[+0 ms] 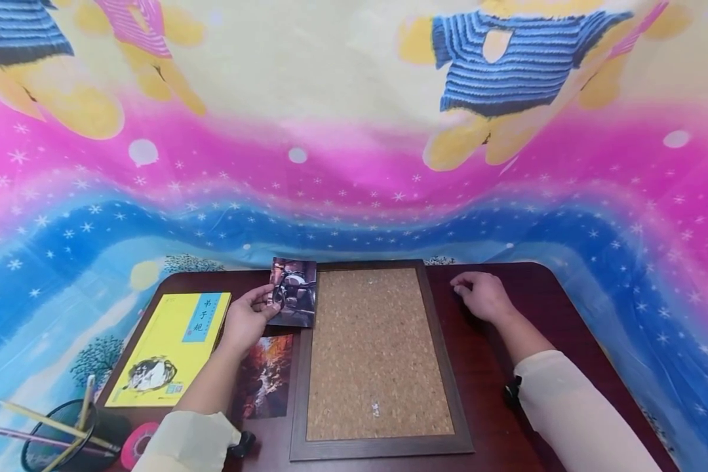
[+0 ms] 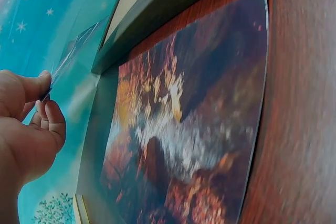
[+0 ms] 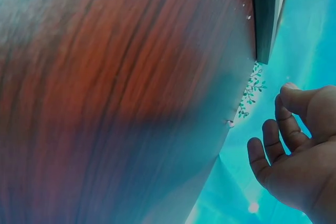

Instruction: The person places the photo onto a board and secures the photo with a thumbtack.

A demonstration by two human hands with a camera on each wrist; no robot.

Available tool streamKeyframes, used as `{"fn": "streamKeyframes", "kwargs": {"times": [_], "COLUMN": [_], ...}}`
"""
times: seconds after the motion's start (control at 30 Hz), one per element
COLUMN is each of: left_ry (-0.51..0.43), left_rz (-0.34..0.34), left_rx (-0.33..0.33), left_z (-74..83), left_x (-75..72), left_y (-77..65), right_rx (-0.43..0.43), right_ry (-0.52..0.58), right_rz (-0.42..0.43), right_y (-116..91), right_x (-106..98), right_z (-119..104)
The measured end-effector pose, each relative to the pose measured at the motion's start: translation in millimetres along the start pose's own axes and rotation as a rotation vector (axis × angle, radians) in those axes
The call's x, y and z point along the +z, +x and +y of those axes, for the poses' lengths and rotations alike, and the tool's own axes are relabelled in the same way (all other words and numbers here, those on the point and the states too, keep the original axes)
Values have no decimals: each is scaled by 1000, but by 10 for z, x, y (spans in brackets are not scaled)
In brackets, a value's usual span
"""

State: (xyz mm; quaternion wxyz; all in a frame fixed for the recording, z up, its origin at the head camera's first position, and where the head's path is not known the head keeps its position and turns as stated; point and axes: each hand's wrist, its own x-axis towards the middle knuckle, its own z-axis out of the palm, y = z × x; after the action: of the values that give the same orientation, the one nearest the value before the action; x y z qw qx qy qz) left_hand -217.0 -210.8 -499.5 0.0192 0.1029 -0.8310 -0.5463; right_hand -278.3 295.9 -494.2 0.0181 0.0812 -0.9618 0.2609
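My left hand (image 1: 249,318) pinches a photo print of a motorcycle (image 1: 295,288) at its left edge, between thumb and fingers. The print overlaps the upper left of a framed cork board (image 1: 383,347) in the head view; from the left wrist view it appears edge-on, tilted up. Below that hand lies a second print, an autumn stream scene (image 2: 178,129), flat on the table beside the board. To the right of the board hovers my right hand (image 1: 482,295), fingers loosely curled and thumb near the forefinger, with nothing visible between them.
A yellow book (image 1: 165,347) lies at the left of the dark wooden table (image 1: 507,413). Nearer, a black mesh cup (image 1: 59,439) holds several pencils, beside a pink roll of tape (image 1: 137,446). A patterned cloth (image 1: 342,164) hangs behind the table.
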Motion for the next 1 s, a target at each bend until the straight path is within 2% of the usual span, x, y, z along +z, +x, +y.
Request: {"fn": "streamKeyframes", "kwargs": {"times": [0.23,0.6,1.0], "left_ry": [-10,-102,-160], "left_rz": [-26,-67,-95], "left_rx": [13,15,63], "left_z": [35,121,205], "left_x": [155,393,632], "left_y": [1,-15,-17], "right_rx": [9,3,-7], "right_ry": [21,24,43], "right_rz": [2,-8,-1], "right_y": [11,68,142], "right_x": [14,67,149], "right_z": [-71,-201,-334]}}
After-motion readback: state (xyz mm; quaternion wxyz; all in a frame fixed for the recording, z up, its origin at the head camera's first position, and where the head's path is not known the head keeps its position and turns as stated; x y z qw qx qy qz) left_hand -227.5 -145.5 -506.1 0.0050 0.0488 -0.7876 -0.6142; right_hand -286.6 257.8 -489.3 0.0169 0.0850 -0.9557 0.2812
